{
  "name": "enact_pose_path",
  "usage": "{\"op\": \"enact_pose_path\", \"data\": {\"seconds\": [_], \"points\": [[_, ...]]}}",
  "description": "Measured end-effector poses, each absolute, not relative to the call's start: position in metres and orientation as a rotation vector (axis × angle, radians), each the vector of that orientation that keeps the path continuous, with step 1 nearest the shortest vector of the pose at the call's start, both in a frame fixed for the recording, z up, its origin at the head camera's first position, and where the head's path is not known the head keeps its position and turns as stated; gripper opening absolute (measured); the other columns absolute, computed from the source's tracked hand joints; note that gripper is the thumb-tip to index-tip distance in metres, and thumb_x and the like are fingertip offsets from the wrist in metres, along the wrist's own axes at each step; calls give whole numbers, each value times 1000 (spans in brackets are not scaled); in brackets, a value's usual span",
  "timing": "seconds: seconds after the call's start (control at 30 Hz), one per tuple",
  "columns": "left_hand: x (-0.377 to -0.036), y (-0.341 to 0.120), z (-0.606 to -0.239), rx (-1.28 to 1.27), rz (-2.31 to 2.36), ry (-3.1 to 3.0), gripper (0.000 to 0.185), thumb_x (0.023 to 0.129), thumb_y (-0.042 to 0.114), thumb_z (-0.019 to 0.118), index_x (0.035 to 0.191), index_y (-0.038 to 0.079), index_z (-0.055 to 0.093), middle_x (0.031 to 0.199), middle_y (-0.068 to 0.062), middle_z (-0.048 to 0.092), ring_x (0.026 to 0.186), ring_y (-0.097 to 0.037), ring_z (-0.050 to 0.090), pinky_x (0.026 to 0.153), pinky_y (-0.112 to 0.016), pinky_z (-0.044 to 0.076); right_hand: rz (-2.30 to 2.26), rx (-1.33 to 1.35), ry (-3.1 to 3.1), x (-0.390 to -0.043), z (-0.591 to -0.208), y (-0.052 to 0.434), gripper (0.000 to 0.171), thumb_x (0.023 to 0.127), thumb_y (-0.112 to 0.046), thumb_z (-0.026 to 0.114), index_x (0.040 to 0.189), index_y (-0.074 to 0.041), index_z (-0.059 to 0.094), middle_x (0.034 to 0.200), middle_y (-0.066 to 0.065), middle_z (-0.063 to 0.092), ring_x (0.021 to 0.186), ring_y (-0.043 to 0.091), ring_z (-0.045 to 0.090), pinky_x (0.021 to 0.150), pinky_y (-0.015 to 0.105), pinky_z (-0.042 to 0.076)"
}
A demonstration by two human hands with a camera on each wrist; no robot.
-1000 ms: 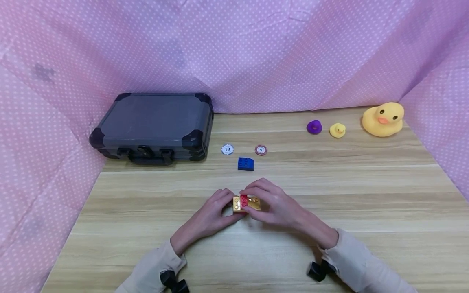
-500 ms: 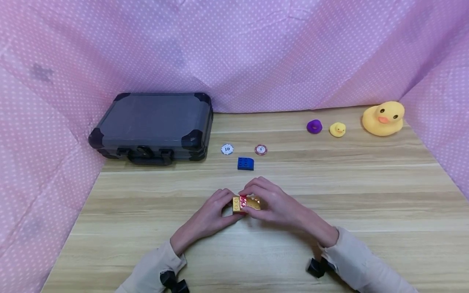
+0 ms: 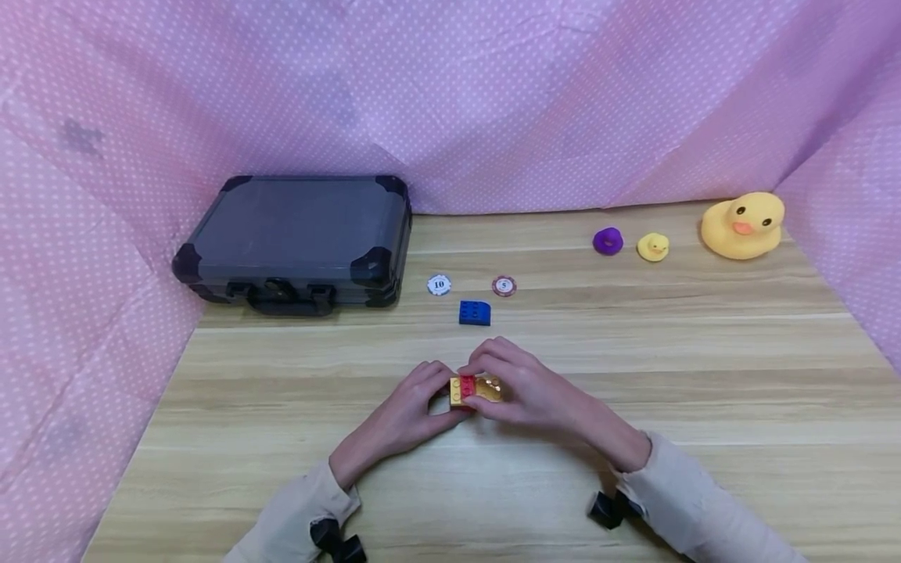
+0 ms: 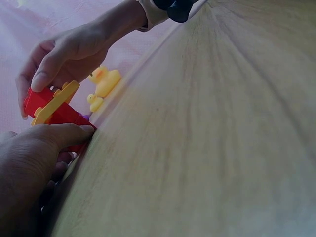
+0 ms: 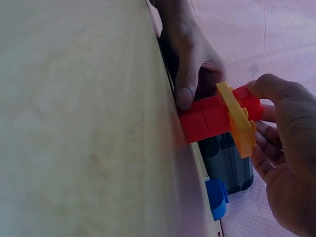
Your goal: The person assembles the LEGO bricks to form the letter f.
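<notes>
At the middle of the wooden bench, both hands met over a small stack of toy bricks. The left hand had its grip closed on the red brick, thumb pressed against its near side low by the bench top, steadying it. The right hand had its grip clenched on the thin yellow plate, fingers curled over the top and thumb at the edge. A second earlier the plate had sat a shade higher under the right fingers, with more of the red studs showing; half a second on, it had come lower, and at this moment it lay closer over the red brick. In the wrist views, however, it sat tilted across the red brick rather than flat, so the join looked, by my reading, begun but not pressed home. The hands themselves had barely shifted on the bench. Beyond them lay a blue brick, untouched, and just behind it a white chip and a red chip, apart from each other. A dark case stood shut at the back left against the pink dotted cloth. At the back right sat a purple ring, a small duck and a large duck in a row.
</notes>
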State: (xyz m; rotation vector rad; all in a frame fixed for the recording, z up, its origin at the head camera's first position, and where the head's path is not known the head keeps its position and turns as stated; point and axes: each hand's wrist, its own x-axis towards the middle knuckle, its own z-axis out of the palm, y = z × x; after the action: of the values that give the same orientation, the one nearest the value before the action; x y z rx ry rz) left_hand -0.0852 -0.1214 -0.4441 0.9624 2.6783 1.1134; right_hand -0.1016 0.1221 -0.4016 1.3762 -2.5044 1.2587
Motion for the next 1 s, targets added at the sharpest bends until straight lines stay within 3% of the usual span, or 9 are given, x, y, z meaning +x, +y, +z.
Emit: {"op": "enact_pose_path", "data": {"seconds": [0.6,1.0], "points": [[-86,-119,-444,936,1129,2660,33,92,27,82,119,15,70,113,6,63,105,-11,55,91,-35,52,1364,1385,-2387,-100,-416,126,36,91,-9,79,125,-6,67,122,3,63,112,17,60,95,34,54],[-86,-121,-444,931,1106,2668,31,92,28,82,118,15,70,113,6,63,104,-11,54,90,-34,51,1319,1398,-2339,-103,-420,125,34,90,-14,81,121,-6,68,120,1,63,111,16,59,92,31,54]]}}
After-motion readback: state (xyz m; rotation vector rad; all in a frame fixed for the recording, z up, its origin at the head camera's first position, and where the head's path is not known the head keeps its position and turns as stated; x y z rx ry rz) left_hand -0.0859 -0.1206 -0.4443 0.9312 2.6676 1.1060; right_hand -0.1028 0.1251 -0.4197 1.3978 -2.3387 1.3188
